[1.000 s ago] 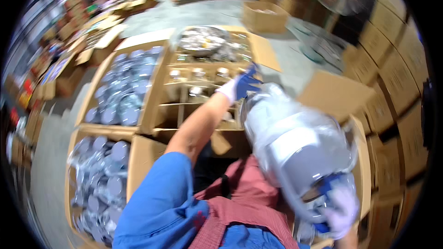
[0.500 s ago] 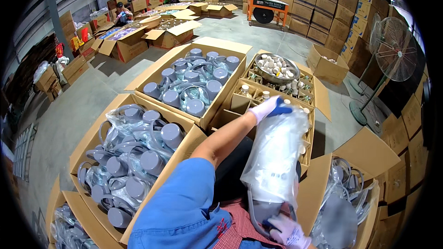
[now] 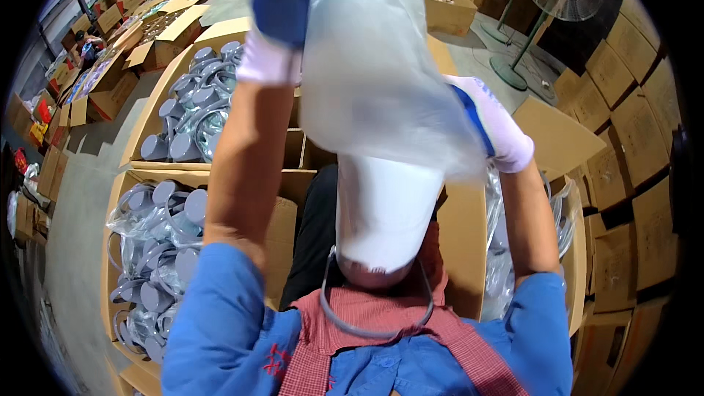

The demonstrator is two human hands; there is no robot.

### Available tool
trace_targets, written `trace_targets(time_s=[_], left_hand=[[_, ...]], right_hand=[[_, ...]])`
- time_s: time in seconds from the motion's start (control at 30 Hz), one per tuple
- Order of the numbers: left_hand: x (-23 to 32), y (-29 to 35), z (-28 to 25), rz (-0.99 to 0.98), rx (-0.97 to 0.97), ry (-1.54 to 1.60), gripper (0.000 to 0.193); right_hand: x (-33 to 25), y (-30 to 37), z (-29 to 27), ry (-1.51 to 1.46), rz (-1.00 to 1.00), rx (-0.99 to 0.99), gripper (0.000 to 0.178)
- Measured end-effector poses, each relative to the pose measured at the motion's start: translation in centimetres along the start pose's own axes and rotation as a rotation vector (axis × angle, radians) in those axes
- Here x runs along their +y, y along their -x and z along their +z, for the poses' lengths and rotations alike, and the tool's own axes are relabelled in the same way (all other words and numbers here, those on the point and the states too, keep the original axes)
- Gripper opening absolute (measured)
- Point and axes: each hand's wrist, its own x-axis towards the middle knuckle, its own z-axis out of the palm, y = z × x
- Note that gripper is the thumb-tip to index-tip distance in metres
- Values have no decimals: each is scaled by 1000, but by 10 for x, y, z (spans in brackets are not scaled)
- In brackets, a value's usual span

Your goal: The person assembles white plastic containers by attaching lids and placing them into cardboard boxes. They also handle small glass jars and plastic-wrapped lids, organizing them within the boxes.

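left hand [image 3: 282, 15]: now raised high above the white pail [image 3: 381, 213], its grip pulling the clear plastic bag [image 3: 374, 66] upward, no longer down at the divided carton | right hand [image 3: 491, 121]: up beside the bag, no longer low under the pail | pail: half bared below the bag, grey wire handle [image 3: 374, 326] hanging under it

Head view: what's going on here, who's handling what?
A person in white-and-blue gloves holds a clear plastic bag up close to the camera, left hand gripping its top, right hand at its side. A white bucket-like container with a thin grey handle hangs half out of the bag. Open cartons of grey lids stand below.
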Motion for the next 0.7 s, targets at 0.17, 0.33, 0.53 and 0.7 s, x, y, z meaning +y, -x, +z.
trace_targets(time_s=[0.17, 0.33, 0.53, 0.7], left_hand=[[-79, 18, -75, -89, 187, -264, 34], [-116, 159, -21, 63, -85, -1131, 43], [-34, 239, 24, -159, -949, -837, 28], [-30, 167, -41, -91, 121, -518, 24]], right_hand=[[15, -20, -4, -577, -113, 353, 25], [12, -21, -9, -179, -236, 44, 34], [84, -16, 52, -120, 138, 220, 42], [88, -38, 98, -145, 17, 508, 33]])
